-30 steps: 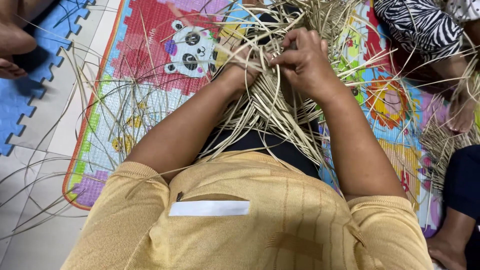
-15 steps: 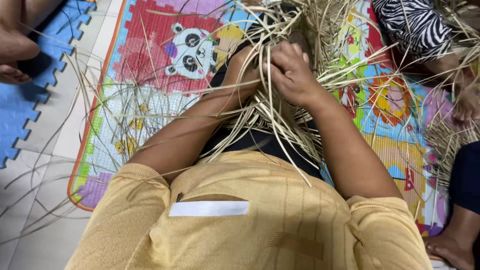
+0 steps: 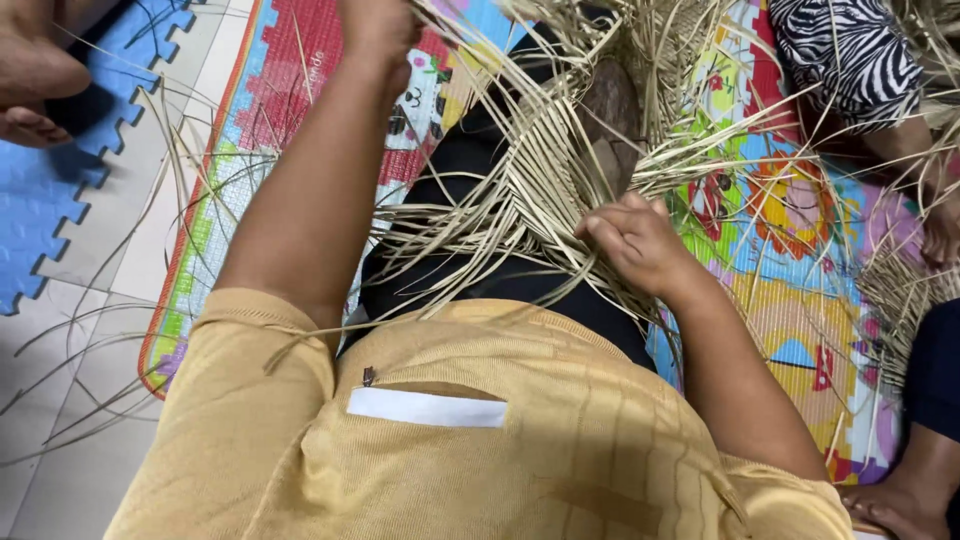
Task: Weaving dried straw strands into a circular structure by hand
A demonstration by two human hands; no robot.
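A half-woven piece of pale dry straw strips [image 3: 540, 190] lies on my lap over black trousers, with loose ends fanning out all around. My right hand [image 3: 635, 240] rests on its near right edge, fingers curled and pinching several strips. My left hand [image 3: 378, 28] is raised far forward at the top edge of the view, above the colourful mat and apart from the weave. Its fingers look curled, but the frame cuts them off, so what they hold is hidden. I wear a mustard-yellow top [image 3: 480, 440].
A colourful play mat [image 3: 800, 300] lies under me, with blue foam puzzle tiles [image 3: 60, 200] at left. Another person's foot [image 3: 35, 80] is at top left. A person in zebra-print clothing [image 3: 850, 60] sits at top right, and a further foot [image 3: 900, 505] is at bottom right. Loose straws [image 3: 90, 400] litter the floor.
My left hand has left the weave and swung up and to the left with the arm stretched out. My right hand has dropped lower and to the right on the strips.
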